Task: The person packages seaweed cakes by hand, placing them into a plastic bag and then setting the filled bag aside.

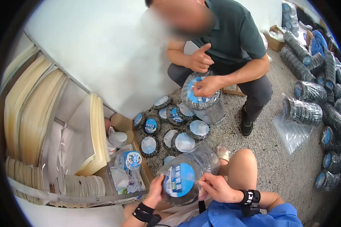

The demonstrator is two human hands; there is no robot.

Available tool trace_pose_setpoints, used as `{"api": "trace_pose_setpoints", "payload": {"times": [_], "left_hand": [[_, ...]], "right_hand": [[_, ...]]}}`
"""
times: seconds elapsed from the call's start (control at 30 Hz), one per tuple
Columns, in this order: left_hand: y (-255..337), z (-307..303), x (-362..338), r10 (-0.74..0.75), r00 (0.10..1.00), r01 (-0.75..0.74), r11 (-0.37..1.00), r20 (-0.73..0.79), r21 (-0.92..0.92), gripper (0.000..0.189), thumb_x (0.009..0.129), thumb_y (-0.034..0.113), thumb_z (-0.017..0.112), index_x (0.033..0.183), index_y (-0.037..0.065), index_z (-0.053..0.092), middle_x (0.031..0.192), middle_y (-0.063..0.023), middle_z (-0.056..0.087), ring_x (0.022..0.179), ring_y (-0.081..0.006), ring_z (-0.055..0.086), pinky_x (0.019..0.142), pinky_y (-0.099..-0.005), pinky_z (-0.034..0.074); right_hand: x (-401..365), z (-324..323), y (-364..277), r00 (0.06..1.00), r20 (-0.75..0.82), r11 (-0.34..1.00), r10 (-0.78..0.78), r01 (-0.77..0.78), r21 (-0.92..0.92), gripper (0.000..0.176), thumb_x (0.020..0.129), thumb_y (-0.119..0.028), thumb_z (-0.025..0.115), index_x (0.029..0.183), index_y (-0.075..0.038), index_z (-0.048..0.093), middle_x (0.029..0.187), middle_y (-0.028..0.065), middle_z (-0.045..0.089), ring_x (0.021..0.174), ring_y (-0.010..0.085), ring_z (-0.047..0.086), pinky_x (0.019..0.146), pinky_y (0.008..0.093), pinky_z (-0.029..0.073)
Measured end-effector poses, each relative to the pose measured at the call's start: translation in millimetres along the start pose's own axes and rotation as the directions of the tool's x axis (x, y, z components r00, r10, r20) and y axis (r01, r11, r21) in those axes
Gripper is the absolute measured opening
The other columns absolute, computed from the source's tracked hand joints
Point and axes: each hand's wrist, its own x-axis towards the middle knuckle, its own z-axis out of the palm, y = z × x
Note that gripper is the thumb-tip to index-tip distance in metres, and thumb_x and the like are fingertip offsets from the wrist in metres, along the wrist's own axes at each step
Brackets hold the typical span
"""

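Note:
Across my lap lies a plastic-wrapped cylindrical pack (pixel 181 181) with a dark end and a round blue-and-white label. My left hand (pixel 155 191) grips the left edge of that end, its fingers curled against the rim. At the label's right side, my right hand (pixel 217 188) is closed in a pinch on what looks like the clear plastic wrap; the exact bit between the fingertips is too small to make out. The wrap (pixel 206 157) stretches back from the pack toward the floor discs. Both wrists wear black straps.
A person (pixel 231 34) crouches opposite, hands at another wrapped pack (pixel 201 92). Several dark discs with blue labels (pixel 150 126) lie between us. Left stands a shelf (pixel 98 202) with paper stacks. At right are wrapped rolls (pixel 303 111) and a flat plastic bag (pixel 291 132).

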Motion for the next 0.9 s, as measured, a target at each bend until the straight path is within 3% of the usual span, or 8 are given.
{"api": "trace_pose_setpoints", "payload": {"times": [0.1,0.3,0.4,0.47,0.6,0.73,0.8,0.9], "left_hand": [[-10,21,10,0.505,0.863,-0.426,0.741,-0.014,0.52,0.045,0.091,0.033,0.053,0.11,-0.009,0.051,0.097,-0.0203,0.062,0.089,-0.026,0.06,0.082,-0.0338,0.046],[95,39,-17,0.406,0.763,-0.511,-0.097,0.503,0.854,0.036,0.085,0.03,0.061,0.1,-0.003,0.058,0.08,-0.0147,0.065,0.069,-0.0272,0.064,0.061,-0.0339,0.05],[122,31,12,0.702,0.516,-0.802,0.193,0.491,0.566,0.021,0.083,0.018,0.065,0.084,-0.001,0.059,0.072,-0.011,0.064,0.063,-0.0194,0.062,0.059,-0.0265,0.047],[124,36,82,0.725,0.62,-0.687,0.314,0.301,0.656,0.007,0.082,0.008,0.064,0.081,0.001,0.06,0.068,-0.0096,0.062,0.06,-0.0179,0.061,0.055,-0.0258,0.046],[48,49,264,0.556,0.446,-0.745,-0.203,0.701,0.635,0.023,0.071,0.008,0.062,0.093,0.005,0.058,0.094,-0.0127,0.059,0.088,-0.0316,0.056,0.075,-0.0411,0.045],[-37,123,376,0.518,0.324,-0.777,-0.332,0.792,0.535,0.038,0.078,0.01,0.051,0.116,0.005,0.053,0.118,-0.0177,0.053,0.114,-0.0339,0.048,0.096,-0.0441,0.038],[-61,153,401,0.538,0.297,-0.726,-0.41,0.789,0.553,0.039,0.08,0.01,0.049,0.118,0.005,0.052,0.12,-0.0172,0.052,0.117,-0.0325,0.046,0.099,-0.0448,0.035],[-76,161,437,0.55,0.279,-0.643,-0.502,0.787,0.579,0.047,0.077,0.016,0.057,0.122,0.005,0.049,0.125,-0.0155,0.049,0.124,-0.0283,0.04,0.105,-0.0463,0.028]], "right_hand": [[6,12,2,0.993,0.074,0.868,0.097,-0.121,0.481,0.018,0.097,-0.018,0.044,0.097,0.0,0.047,0.08,0.0102,0.064,0.077,0.0173,0.066,0.061,0.0287,0.055],[13,-54,-24,0.963,-0.263,0.784,-0.062,0.21,0.585,0.018,0.098,-0.017,0.039,0.094,-0.001,0.048,0.064,0.008,0.058,0.053,0.0183,0.059,0.052,0.0269,0.053],[18,-87,-17,0.91,-0.414,0.867,-0.021,0.223,0.447,0.016,0.097,-0.017,0.042,0.089,-0.004,0.048,0.055,0.0028,0.051,0.042,0.0128,0.049,0.042,0.0227,0.044],[27,-98,-19,0.851,-0.502,0.773,0.152,0.214,0.597,0.014,0.096,-0.017,0.044,0.088,-0.006,0.048,0.051,-0.0017,0.042,0.037,0.008,0.038,0.036,0.0203,0.033],[38,-111,-23,0.842,-0.508,0.712,0.182,0.244,0.659,0.014,0.095,-0.018,0.046,0.087,-0.006,0.047,0.048,-0.004,0.035,0.034,0.0052,0.029,0.031,0.0203,0.023],[48,-110,-22,0.829,-0.51,0.723,0.228,0.207,0.66,0.014,0.095,-0.018,0.047,0.088,-0.006,0.047,0.049,-0.0036,0.036,0.034,0.0054,0.03,0.031,0.02,0.023],[55,-107,-28,0.592,-0.674,0.85,0.442,-0.036,0.526,0.012,0.095,-0.016,0.048,0.096,-0.005,0.051,0.052,-0.0034,0.041,0.039,0.0046,0.036,0.036,0.0172,0.028],[61,-114,-24,0.725,-0.557,0.82,0.405,-0.019,0.572,0.012,0.096,-0.017,0.046,0.094,-0.006,0.049,0.049,-0.0039,0.036,0.033,0.0046,0.032,0.03,0.0178,0.024]]}}
